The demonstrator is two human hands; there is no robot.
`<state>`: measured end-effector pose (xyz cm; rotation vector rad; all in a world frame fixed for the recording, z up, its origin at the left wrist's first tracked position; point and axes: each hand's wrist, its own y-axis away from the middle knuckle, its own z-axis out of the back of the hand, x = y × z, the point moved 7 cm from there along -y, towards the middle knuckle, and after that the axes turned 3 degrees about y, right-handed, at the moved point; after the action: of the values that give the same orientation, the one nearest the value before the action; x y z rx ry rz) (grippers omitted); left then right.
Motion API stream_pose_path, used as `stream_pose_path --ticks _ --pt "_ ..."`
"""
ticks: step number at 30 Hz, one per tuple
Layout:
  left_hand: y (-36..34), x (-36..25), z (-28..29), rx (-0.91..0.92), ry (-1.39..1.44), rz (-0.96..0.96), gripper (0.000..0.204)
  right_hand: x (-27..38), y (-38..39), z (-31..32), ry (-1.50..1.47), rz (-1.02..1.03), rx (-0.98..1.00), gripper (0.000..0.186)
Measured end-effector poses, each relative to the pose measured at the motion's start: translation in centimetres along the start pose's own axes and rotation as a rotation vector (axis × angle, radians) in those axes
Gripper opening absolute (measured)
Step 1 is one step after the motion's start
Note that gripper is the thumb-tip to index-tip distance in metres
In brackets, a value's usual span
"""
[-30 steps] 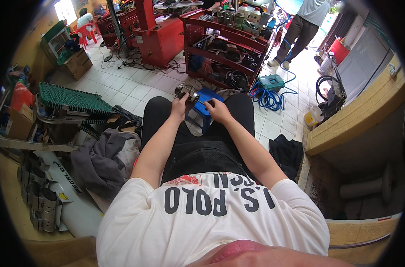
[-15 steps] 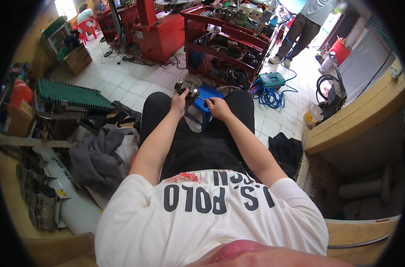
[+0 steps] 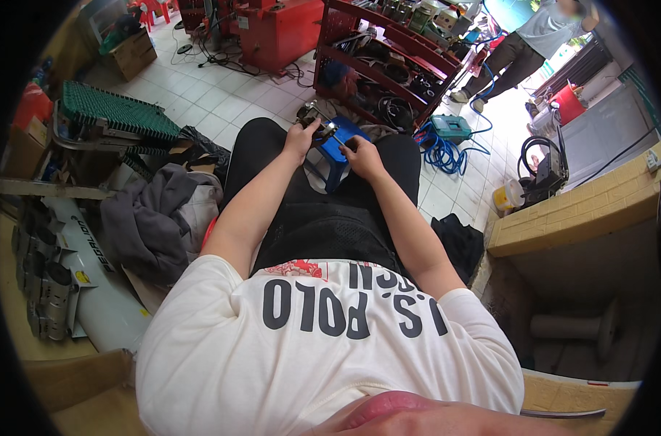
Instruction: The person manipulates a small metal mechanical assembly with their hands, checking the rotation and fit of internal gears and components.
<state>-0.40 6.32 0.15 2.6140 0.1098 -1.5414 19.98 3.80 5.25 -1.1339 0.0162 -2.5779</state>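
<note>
Between my knees, my left hand (image 3: 300, 139) grips a shiny metal assembly (image 3: 327, 131) with round, dark and silver portions, tilted and partly covered by my fingers. Just to its right, my right hand (image 3: 363, 155) is closed with finger and thumb pinched on something small and dark that I cannot make out. A blue plastic stool (image 3: 336, 171) stands under both hands, between my black-trousered legs.
Ahead stand a red tool cart (image 3: 388, 54) and red machine (image 3: 272, 40). A person (image 3: 534, 36) stands right, beside a blue hose (image 3: 443, 156) and teal case (image 3: 452, 127). Green folded seating (image 3: 112, 109) and grey cloth (image 3: 145, 218) lie left; a yellow ledge (image 3: 577, 203) runs right.
The whole view has shifted, with the scene higher in the picture. My left hand still grips the metal assembly. The standing person's upper body has come further into view.
</note>
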Motion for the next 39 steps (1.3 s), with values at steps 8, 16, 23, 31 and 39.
stream_pose_path --ticks 8,16,23,31,39 --pt "0.8 -0.1 0.5 -0.006 0.049 0.062 0.026 1.0 0.8 0.3 0.004 -0.063 -0.039 0.036" --pt "0.2 -0.1 0.3 0.003 0.104 0.053 0.026 -0.7 -0.4 -0.5 -0.172 -0.115 0.019 0.031" --pt "0.1 0.0 -0.1 0.009 0.136 0.072 0.026 -1.1 -0.3 -0.1 -0.139 -0.053 -0.028 0.031" --pt "0.1 -0.1 0.2 0.01 0.166 0.104 0.025 -0.2 -0.1 0.6 -0.142 -0.016 -0.064 0.036" --pt "0.0 -0.1 0.3 -0.014 0.215 0.098 0.022 1.1 0.4 1.6 -0.093 0.186 -0.251 0.035"
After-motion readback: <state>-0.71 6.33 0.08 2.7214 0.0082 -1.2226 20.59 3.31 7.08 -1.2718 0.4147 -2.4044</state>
